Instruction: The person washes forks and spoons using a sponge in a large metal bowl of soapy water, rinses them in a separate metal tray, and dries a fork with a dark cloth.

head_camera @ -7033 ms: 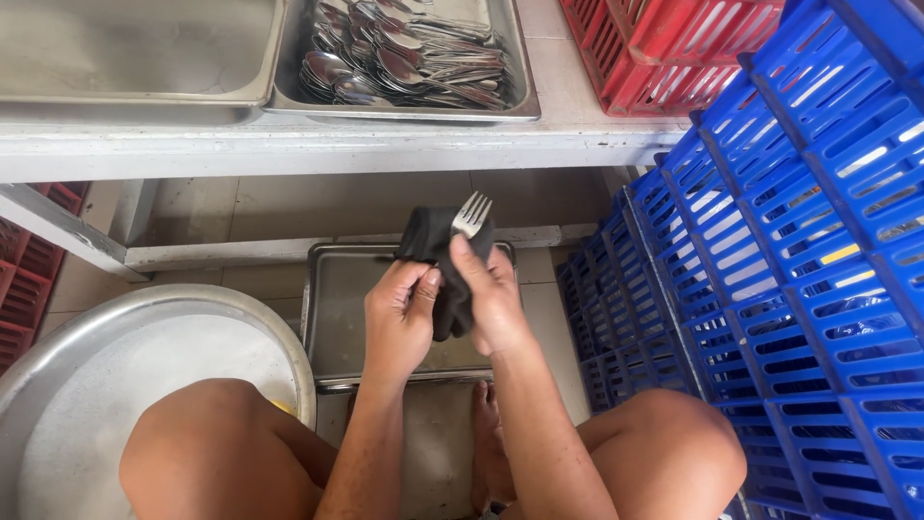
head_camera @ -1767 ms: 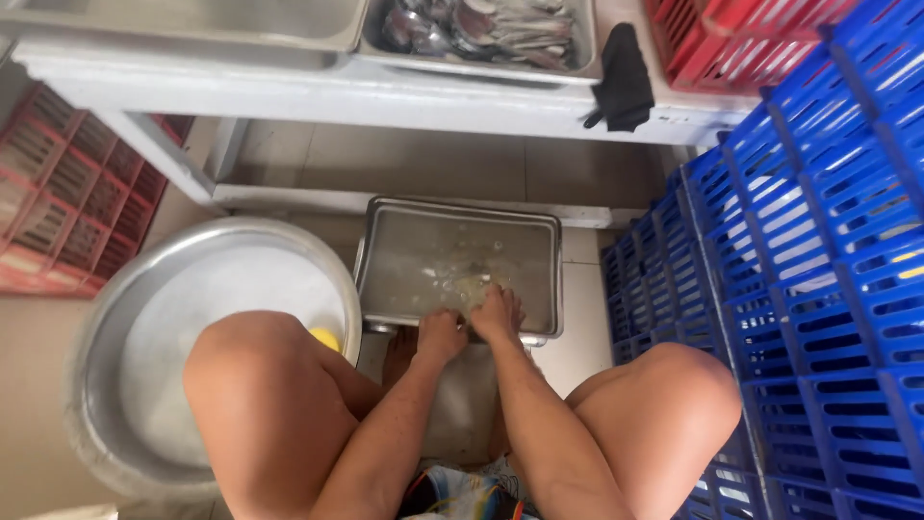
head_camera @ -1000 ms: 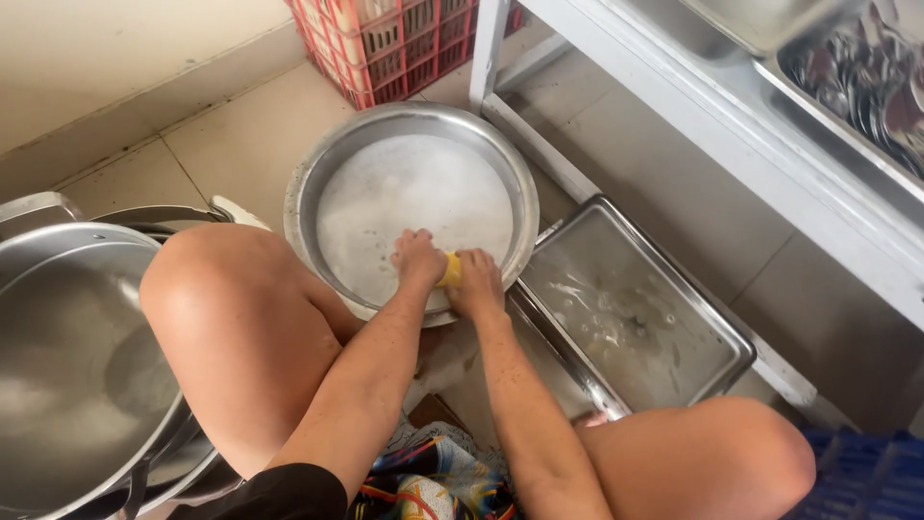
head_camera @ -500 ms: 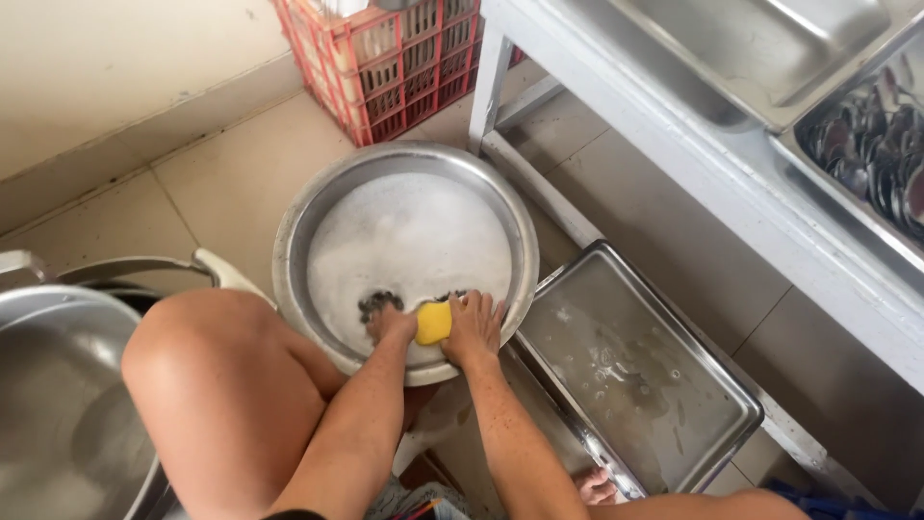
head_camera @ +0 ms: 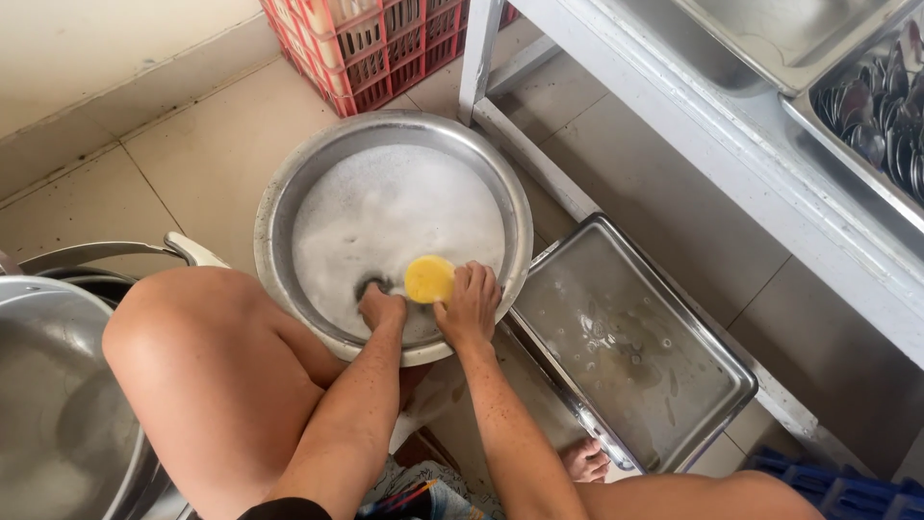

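A round metal basin (head_camera: 289, 193) full of soapy foam sits on the tiled floor in front of my knees. My right hand (head_camera: 469, 300) holds a yellow sponge (head_camera: 428, 278) at the basin's near edge. Beside it, my left hand (head_camera: 381, 308) is dipped into the foam, its fingers hidden around something dark just under the suds that I cannot make out.
A rectangular steel tray (head_camera: 635, 347) with shallow water lies on the floor to the right. A white rack leg and shelf (head_camera: 674, 116) carry steel pans, one holding cutlery (head_camera: 881, 106). A red crate (head_camera: 375, 43) stands behind the basin; large metal pots (head_camera: 58, 385) sit at left.
My view swung from the rack and the rectangular tray over to the round foamy basin. Both hands moved from the tray into the basin, and the right hand now holds the yellow sponge.
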